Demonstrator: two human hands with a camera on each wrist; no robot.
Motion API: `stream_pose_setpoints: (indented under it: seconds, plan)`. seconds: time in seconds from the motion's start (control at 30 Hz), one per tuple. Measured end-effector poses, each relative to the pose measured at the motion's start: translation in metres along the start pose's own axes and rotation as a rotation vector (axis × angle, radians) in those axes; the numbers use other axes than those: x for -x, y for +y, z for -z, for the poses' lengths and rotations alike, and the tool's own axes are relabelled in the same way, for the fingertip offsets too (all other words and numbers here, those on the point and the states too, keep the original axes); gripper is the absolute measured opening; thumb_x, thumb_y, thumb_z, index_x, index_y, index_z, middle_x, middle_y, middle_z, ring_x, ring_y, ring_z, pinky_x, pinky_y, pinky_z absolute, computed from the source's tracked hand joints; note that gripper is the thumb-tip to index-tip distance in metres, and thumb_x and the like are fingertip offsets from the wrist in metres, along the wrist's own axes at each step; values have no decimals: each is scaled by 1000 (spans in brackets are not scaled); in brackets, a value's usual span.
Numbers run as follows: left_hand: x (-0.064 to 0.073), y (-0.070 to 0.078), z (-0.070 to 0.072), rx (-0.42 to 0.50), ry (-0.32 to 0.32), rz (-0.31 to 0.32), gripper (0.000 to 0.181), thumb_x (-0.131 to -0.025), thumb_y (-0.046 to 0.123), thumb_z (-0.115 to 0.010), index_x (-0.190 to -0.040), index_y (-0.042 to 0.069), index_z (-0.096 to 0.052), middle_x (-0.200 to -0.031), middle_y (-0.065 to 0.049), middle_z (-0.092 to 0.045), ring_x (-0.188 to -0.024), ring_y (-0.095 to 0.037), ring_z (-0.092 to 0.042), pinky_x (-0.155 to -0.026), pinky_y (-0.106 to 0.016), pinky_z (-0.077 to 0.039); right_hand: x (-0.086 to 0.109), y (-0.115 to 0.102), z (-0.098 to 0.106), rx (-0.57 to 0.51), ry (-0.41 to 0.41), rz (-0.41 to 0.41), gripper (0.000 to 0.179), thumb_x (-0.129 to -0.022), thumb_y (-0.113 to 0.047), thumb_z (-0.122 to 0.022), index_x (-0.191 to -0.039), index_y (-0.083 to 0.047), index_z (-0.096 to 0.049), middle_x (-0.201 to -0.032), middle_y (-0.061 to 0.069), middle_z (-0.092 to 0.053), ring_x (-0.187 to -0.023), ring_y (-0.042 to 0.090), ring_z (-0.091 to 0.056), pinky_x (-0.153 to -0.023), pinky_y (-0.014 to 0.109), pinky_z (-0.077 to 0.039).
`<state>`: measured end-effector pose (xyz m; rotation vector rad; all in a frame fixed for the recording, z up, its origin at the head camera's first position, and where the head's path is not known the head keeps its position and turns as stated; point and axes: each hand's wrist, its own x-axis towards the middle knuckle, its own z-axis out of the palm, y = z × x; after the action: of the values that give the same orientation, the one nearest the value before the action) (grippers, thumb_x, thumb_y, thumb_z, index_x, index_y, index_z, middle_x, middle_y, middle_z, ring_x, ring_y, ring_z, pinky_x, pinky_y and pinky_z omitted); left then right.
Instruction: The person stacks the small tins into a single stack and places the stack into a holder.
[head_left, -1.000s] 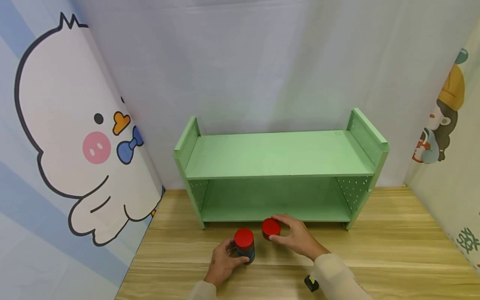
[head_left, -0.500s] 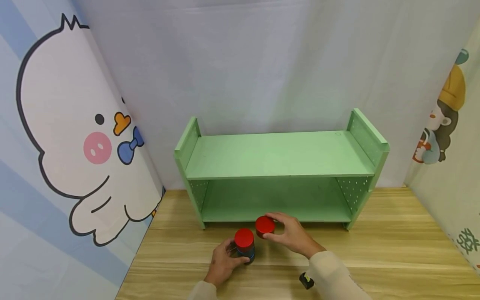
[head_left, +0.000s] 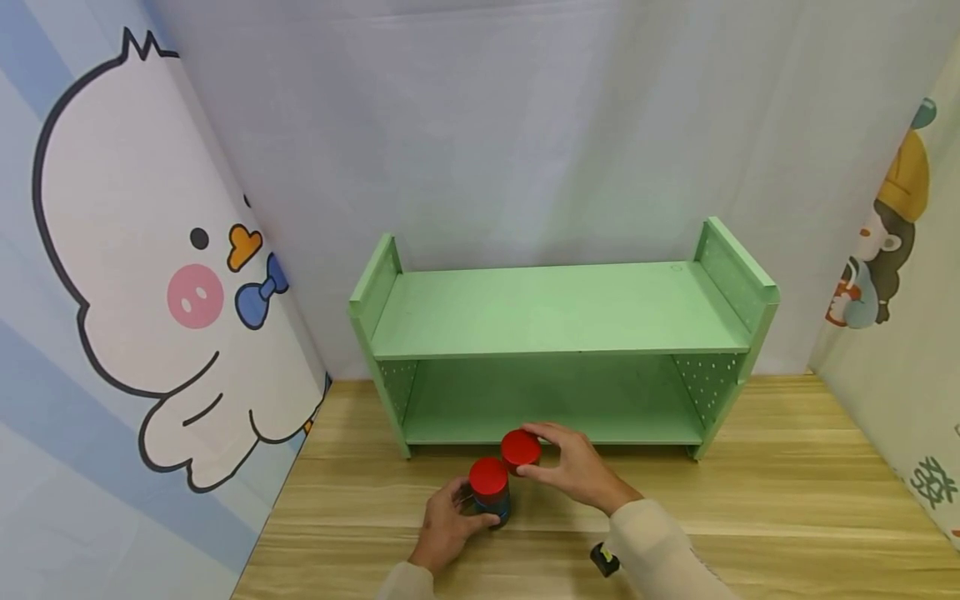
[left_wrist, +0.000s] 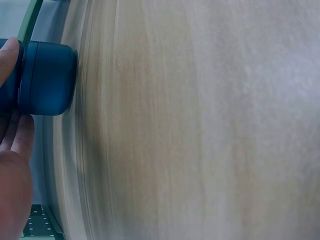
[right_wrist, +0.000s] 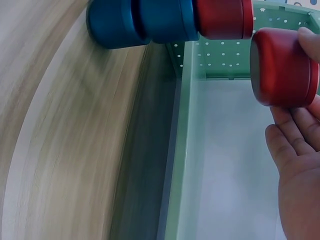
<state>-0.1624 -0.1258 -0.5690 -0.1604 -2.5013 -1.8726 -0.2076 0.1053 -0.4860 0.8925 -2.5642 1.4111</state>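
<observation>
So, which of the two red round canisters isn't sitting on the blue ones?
The red round canister gripped in the right hand. The other red canister sits atop two stacked blue round canisters, around which the left hand is curled.

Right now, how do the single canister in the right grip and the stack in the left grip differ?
Colour: the single canister has red sides; the stack is blue below, red on top.
Size: the single canister is shorter than the stack.
Position: the right grip holds the single canister off the table, while the stack stands on it, held in the left grip.
Both have round red tops.
</observation>
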Motion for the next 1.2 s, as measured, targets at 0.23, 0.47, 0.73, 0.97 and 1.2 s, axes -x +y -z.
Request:
stream_pose_setpoints:
  seconds: [0.23,0.47,0.73,0.97,1.2]
  plan:
    - [0,1,0,3,-2,9,61,-71,6,-91,-122,-7,-61,-122,-24,-65,-115,-42,-61,-98,-46,-54,-3,-4,-3,-13,-16,0,60,-85,-26,-83,-133,3,-60,-130,15,-64,-120,34,-60,-101,54,-50]
    - [0,1,1,6,-7,5,62,-72,6,-90,-123,-8,-60,-123,-26,-64,-116,-42,-61,-99,-45,-53,-6,-8,-9,-34,-44,3,61,-86,-27,-82,-134,3,-59,-131,16,-63,-121,34,-59,-101,54,-50]
    - [1,1,1,5,-6,-3,62,-72,4,-90,-124,-8,-59,-123,-26,-64,-115,-41,-62,-98,-43,-54,-7,-14,-15,-49,-60,3,62,-86,-27,-82,-135,3,-59,-133,16,-62,-123,35,-58,-102,56,-48]
    - [1,1,1,25,-14,-11,63,-72,5,-89,-126,-8,-59,-124,-25,-64,-116,-41,-61,-99,-43,-53,-8,-16,-21,-64,-78,-8,62,-86,-26,-82,-135,3,-59,-134,17,-61,-125,36,-56,-104,57,-47]
    - [0,0,1,28,-19,-8,63,-73,6,-89,-125,-8,-59,-125,-24,-64,-116,-40,-61,-99,-40,-54,-9,-20,-25,-86,-105,-41,62,-86,-28,-81,-137,1,-58,-136,17,-59,-127,37,-53,-104,58,-45]
